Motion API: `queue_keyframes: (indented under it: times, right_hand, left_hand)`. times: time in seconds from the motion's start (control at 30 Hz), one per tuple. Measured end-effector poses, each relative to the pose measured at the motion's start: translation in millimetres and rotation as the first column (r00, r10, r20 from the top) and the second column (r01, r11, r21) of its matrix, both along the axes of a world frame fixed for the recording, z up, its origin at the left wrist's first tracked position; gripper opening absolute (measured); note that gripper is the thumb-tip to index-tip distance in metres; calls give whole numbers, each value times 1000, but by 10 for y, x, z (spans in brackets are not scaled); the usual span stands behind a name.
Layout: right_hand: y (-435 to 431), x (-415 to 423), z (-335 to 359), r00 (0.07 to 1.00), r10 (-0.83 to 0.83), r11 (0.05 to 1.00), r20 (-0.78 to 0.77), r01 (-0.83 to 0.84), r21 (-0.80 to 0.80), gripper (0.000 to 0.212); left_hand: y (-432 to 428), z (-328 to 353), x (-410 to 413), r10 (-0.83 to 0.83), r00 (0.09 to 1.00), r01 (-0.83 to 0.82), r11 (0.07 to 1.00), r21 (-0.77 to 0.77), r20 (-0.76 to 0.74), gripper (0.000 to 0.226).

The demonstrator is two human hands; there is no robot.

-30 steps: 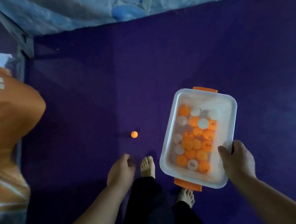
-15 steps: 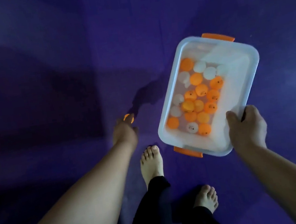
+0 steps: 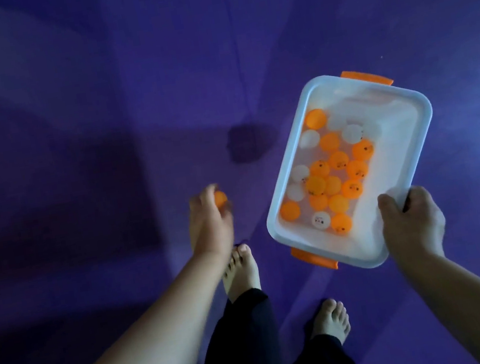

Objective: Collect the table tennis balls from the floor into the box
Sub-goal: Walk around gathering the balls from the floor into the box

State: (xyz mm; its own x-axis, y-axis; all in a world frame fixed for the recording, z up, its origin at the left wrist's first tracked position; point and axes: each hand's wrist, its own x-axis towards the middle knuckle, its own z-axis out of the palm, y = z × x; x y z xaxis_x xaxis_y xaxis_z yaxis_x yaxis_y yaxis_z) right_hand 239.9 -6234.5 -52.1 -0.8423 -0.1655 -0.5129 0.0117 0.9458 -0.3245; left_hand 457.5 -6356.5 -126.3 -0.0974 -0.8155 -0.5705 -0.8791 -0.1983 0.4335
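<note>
My left hand (image 3: 209, 221) holds one orange ball (image 3: 220, 198) between its fingertips, above the purple floor and to the left of the box. The white plastic box (image 3: 399, 163) with orange handles is tilted and carried off the floor. My right hand (image 3: 411, 224) grips its near right rim, thumb over the edge. Inside the box lie several orange balls (image 3: 339, 160) and a few white ones (image 3: 309, 139), gathered toward its left side.
Purple mat flooring (image 3: 95, 110) fills the view. My two bare feet (image 3: 241, 268) stand below the hands, with dark trouser legs (image 3: 245, 344) beneath. A dark shadow patch (image 3: 247, 144) lies on the mat ahead of my left hand.
My left hand reached down to the orange ball on the floor, took it and lifted it. The view tipped down; the wall and orange cloth left the frame. The box stayed in my right hand.
</note>
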Motion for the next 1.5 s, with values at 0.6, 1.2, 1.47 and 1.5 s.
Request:
queue_keyframes:
  times: [0.6,1.2,1.47,1.5]
  right_hand:
    - [-308,-358,2987,991,-127,975,43,133,-176,24]
    - [903,-3378,4909,896,-435,866,85,443,-234,19]
    - [981,-4675,5132,810,-584,781,51,577,-238,19]
    - [950,-4863,5132,799,-599,770,50,592,-239,19]
  left_hand:
    - [-460,3856,-1510,-380,877,341,924,-176,-294,49]
    - [156,5794,-5200,-717,616,724,679,-123,-326,23]
    - [-9,5979,-6672,-749,554,779,620,-90,-364,19]
    - [-70,5970,-6883,-753,547,785,614,-89,-366,19]
